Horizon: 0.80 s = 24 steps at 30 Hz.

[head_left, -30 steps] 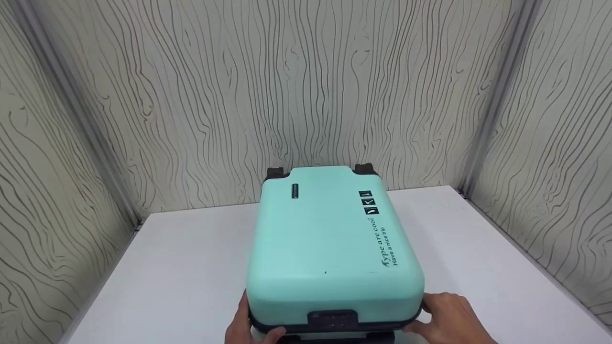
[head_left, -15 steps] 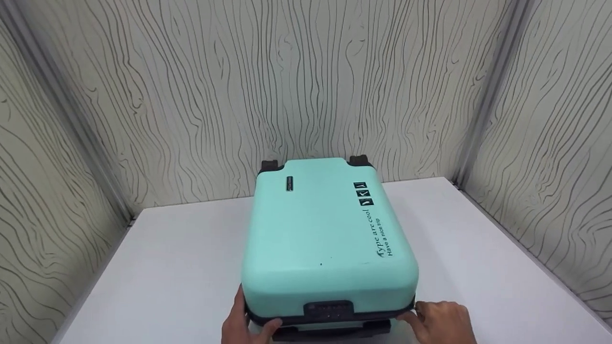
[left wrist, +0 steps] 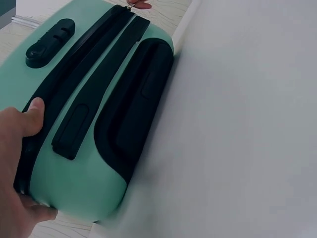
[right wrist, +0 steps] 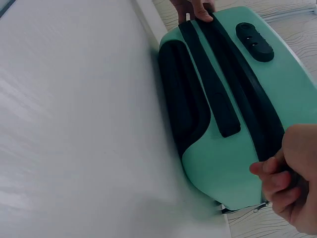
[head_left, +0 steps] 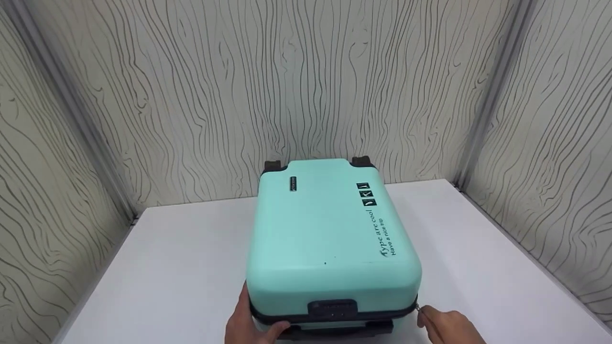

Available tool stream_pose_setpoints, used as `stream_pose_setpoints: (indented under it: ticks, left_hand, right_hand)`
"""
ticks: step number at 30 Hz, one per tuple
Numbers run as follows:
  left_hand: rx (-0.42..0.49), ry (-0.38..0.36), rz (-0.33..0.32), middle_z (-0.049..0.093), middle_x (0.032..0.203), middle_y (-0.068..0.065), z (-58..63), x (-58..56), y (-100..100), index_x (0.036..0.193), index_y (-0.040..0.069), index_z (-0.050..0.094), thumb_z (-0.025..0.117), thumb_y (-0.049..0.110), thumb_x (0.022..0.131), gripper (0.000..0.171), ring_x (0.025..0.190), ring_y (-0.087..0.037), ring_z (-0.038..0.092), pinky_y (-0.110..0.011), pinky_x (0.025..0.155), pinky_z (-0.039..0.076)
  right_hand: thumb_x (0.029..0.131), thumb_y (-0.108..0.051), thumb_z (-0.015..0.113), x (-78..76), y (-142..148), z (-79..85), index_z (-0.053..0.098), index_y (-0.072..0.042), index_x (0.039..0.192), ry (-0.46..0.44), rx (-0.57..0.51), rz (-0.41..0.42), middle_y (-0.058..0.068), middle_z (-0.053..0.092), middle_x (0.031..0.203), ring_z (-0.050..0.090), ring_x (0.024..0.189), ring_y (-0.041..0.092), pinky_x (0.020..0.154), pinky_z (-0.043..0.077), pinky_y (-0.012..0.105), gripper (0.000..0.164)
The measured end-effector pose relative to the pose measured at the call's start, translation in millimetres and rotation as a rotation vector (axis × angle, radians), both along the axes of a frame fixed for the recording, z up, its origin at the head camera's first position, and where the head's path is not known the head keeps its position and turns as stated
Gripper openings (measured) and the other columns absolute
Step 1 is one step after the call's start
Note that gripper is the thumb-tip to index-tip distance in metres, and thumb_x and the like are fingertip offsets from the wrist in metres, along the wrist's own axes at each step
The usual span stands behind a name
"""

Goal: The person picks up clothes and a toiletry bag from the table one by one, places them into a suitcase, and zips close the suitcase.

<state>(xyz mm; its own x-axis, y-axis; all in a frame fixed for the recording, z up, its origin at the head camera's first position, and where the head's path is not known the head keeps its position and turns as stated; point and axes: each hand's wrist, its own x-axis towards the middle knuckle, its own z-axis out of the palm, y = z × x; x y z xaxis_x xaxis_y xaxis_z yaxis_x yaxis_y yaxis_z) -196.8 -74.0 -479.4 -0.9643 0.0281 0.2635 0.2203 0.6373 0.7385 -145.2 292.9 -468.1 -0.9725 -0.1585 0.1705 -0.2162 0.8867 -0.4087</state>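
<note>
Hard-shell suitcase (head_left: 330, 224) on wht. table (head_left: 186, 267). L hand (head_left: 245, 328) grips its near-L edge; R hand (head_left: 448, 326) pinches zip pull (head_left: 418, 307), near-R corner. Step prob. zipping/unzipping; next calls for steady tug, case braced.

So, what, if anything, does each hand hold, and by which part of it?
The left hand grips the suitcase by its near left corner. The right hand pinches a metal zip pull by its free end, at the near right corner.

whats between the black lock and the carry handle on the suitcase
A black zipper band runs between the lock and the carry handle, with mint shell showing on either side of it, as the left wrist view shows.
</note>
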Motion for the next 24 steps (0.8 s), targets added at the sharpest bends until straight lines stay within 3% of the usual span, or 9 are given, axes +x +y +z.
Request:
stream_pose_setpoints:
  ticks: [3,7,13,24]
  left_hand:
    - [-0.012,-0.028,0.053,0.051,0.131,-0.008,4.4,0.9,4.4,0.148,0.012,0.016,0.084,0.047,0.058,0.118,0.111,-0.028,0.056,-0.042,0.088,0.048]
    - [-0.005,-0.037,0.099,0.054,0.128,-0.005,7.6,2.0,10.0,0.147,0.013,0.022,0.086,0.041,0.057,0.114,0.109,-0.026,0.057,-0.041,0.087,0.048]
    - [-0.009,0.009,0.122,0.054,0.129,-0.006,7.8,2.2,11.7,0.146,0.013,0.024,0.087,0.040,0.056,0.113,0.110,-0.026,0.057,-0.043,0.087,0.049]
    - [-0.012,0.018,0.136,0.054,0.129,-0.006,4.8,2.9,11.2,0.146,0.013,0.025,0.087,0.037,0.057,0.111,0.110,-0.026,0.057,-0.044,0.088,0.049]
  right_hand:
    - [0.085,0.001,0.053,4.6,-6.8,-1.0,0.058,-0.013,0.070,0.077,0.036,-0.039,-0.012,0.047,0.046,0.035,0.042,-0.003,0.040,0.032,0.017,0.021]
    - [0.086,0.000,0.054,11.1,-18.2,-2.9,0.053,-0.015,0.067,0.109,0.057,-0.054,-0.014,0.044,0.045,0.031,0.040,-0.006,0.039,0.030,0.015,0.023]
    - [0.081,0.001,0.056,13.1,-30.9,-3.4,0.051,-0.016,0.067,0.177,0.063,0.007,-0.016,0.041,0.044,0.025,0.039,-0.009,0.037,0.026,0.014,0.023]
    - [0.083,-0.003,0.058,14.7,-38.7,-6.2,0.047,-0.017,0.065,0.207,0.049,0.007,-0.016,0.039,0.045,0.023,0.040,-0.009,0.037,0.024,0.013,0.025]
